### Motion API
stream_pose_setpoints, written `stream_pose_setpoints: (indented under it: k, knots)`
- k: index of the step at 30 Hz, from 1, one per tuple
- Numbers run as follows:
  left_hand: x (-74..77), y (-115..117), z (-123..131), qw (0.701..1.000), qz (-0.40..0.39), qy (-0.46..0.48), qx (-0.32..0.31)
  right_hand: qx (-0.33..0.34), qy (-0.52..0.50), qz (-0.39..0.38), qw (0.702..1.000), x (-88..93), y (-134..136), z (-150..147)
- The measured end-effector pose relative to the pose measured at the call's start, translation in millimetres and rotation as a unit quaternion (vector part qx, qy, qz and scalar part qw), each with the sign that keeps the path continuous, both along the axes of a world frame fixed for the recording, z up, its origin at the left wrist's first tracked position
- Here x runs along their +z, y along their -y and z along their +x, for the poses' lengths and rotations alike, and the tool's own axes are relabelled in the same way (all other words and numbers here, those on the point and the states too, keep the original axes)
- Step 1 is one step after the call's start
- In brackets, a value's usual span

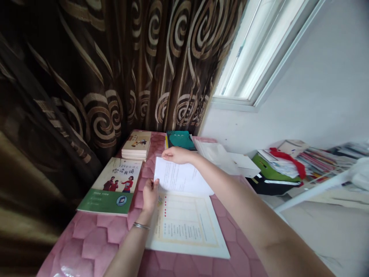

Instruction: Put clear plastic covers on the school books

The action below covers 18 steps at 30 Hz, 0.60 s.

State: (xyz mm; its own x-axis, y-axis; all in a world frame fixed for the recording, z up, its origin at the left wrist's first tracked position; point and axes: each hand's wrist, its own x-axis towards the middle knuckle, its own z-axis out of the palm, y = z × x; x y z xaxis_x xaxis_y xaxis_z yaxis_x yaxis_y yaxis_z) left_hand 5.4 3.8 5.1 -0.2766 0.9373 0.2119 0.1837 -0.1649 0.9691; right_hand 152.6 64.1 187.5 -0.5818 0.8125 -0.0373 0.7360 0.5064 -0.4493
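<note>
Fingers of our right hand (pixel 176 155) pinch the far left corner of a printed sheet (pixel 181 177), and our left hand (pixel 149 196) clamps its left edge. We have it over the middle of the table (pixel 92 246), overlapping a yellow-bordered page (pixel 187 234). Near the left edge, we read “129” and “你读我诵” on a green-and-white book (pixel 108 192); pink quilted cover (pixel 234 237) shows between the page and the table's right edge.

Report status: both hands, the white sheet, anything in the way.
Left hand gripping printed white sheet by its left edge. Right hand pinching far edge. Sheet covers far part of yellow-bordered page. Right forearm hides sheet's far right corner.
</note>
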Motion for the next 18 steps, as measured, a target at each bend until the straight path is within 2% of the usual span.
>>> stream_pose_setpoints:
  k: [5,13,18]
  knots:
    - [-2.8,-1.5,2.6,1.000,0.000,-0.007,0.008,0.007,0.097,0.022,0.995,4.7,1.3,-6.9]
    - [-3.0,-2.7,-1.1,0.993,0.037,0.112,-0.024,0.012,0.078,0.018,0.997,2.5,-3.1,1.2]
    - [-0.1,-4.3,-0.1,0.997,0.006,0.080,0.023,0.030,0.100,0.020,0.994,3.2,-3.0,-2.2]
